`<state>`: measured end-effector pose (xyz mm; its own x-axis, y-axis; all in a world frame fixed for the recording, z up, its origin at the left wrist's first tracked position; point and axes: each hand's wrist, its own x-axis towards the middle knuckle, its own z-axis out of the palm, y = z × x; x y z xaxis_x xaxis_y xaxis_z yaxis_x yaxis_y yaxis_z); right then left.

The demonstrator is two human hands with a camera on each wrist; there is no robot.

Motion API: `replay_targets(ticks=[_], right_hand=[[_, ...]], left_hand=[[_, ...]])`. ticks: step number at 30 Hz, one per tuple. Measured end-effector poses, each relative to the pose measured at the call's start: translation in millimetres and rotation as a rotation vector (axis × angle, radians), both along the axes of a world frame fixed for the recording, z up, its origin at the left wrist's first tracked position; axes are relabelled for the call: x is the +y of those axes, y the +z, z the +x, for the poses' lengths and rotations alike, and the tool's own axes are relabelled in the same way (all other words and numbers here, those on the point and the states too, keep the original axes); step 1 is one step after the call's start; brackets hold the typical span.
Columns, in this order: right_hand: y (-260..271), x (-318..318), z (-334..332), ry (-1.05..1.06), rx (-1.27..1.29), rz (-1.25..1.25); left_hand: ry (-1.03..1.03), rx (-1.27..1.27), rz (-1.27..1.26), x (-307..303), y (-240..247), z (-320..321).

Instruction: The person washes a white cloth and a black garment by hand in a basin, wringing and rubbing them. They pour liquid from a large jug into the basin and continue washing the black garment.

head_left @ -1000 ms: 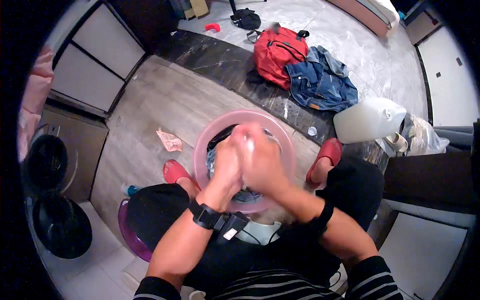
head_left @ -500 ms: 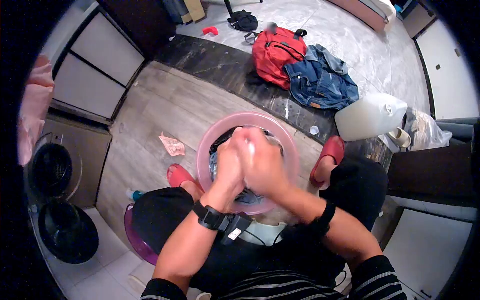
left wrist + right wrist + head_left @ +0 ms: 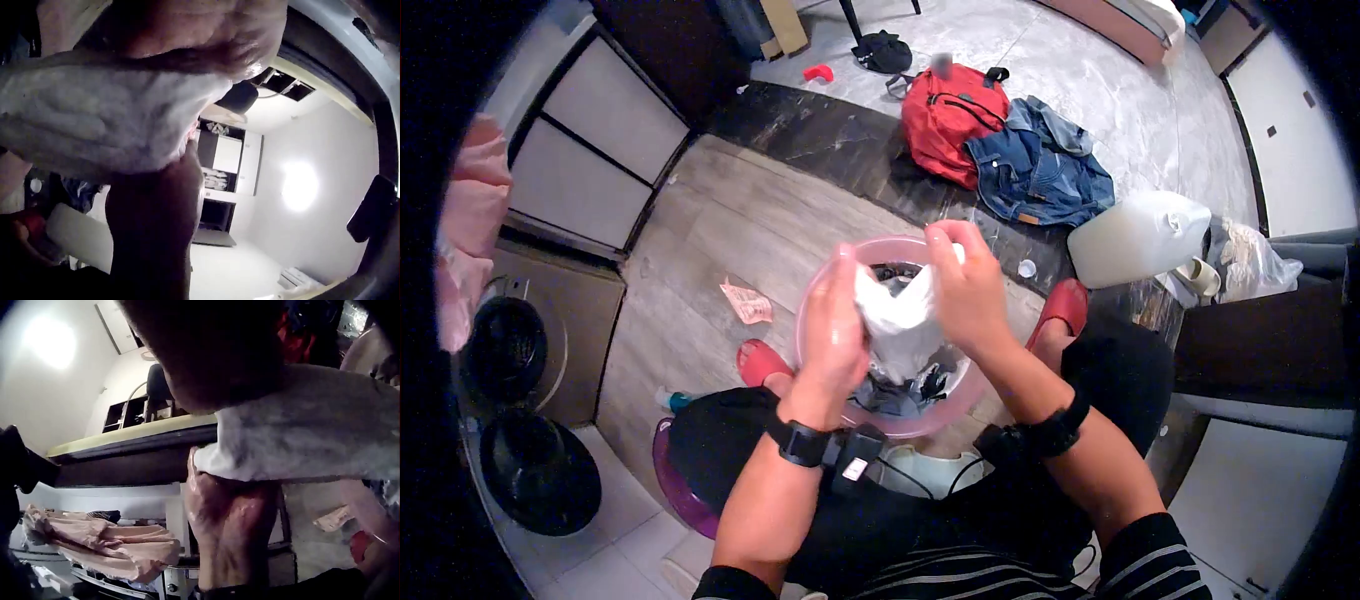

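A wet white cloth (image 3: 903,325) hangs between my two hands above a pink basin (image 3: 962,402). My left hand (image 3: 835,330) grips its left side, thumb pointing up. On the other side my right hand (image 3: 972,295) pinches the top edge with curled fingers. The cloth sags between them and spreads downward over the basin. Dark and grey wet clothes (image 3: 890,398) lie in the basin below. Both wrist views show the cloth up close, pale and creased (image 3: 106,119), running between the hands. Wet skin shines on the hands.
Red slippers (image 3: 762,362) are on the feet either side of the basin. Beyond a dark stone step lie a red backpack (image 3: 948,130) and a denim jacket (image 3: 1045,170). A white plastic jug (image 3: 1135,240) stands at right; a pink paper (image 3: 747,302) lies left on the floor.
My hands were clasped together over the basin, the cloth mostly hidden. They have now moved apart, with the white cloth spread between them.
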<state>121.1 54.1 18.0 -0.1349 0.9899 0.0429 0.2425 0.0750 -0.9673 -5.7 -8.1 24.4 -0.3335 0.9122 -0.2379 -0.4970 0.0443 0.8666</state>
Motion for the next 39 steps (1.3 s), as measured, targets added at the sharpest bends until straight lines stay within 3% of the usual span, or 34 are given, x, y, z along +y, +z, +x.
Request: replay_targets(ticks=[1, 6, 9, 11, 14, 16, 19, 22, 26, 34, 39], right_hand=[[5.6, 0.0, 4.4, -0.013, -0.009, -0.042], [6.4, 4.0, 16.0, 0.012, 0.092, -0.037], [-2.0, 5.9, 21.8, 0.159, 0.13, -0.173], [-6.6, 5.5, 24.9, 0.249, 0.156, -0.291], [4.3, 3.7, 24.7, 0.351, 0.268, -0.6], [38.6, -1.5, 25.7, 0.362, 0.309, -0.828], [31.3, -7.0, 22.4, 0.293, 0.309, -0.915], [32.2, -14.0, 21.8, 0.465, 0.347, -1.012], [7.9, -17.4, 27.9, 0.686, 0.444, -1.001], [15.7, -33.1, 16.3, 0.833, 0.549, -0.9], [11.9, -24.0, 21.9, 0.628, 0.491, -0.712]], left_hand=[[0.016, -0.075, 0.004, -0.7, 20.3, 0.0], [0.057, -0.074, 0.16, -3.5, 17.9, -16.8], [0.107, -0.137, 0.134, -8.4, 22.9, -19.4], [0.081, -0.203, 0.162, -9.2, 26.7, -20.2], [-0.203, -0.223, 0.393, -8.1, 11.1, -38.1], [-0.117, -0.216, 0.329, -7.9, 20.3, -31.5], [-0.043, -0.249, 0.351, -5.1, 16.4, -30.3], [-0.016, -0.294, 0.341, -6.2, 24.2, -26.9], [-0.01, -0.284, 0.317, -7.3, 24.8, -29.1], [-0.063, -0.343, 0.359, -9.9, 20.3, -22.4], [-0.038, -0.323, 0.333, -8.8, 16.2, -26.7]])
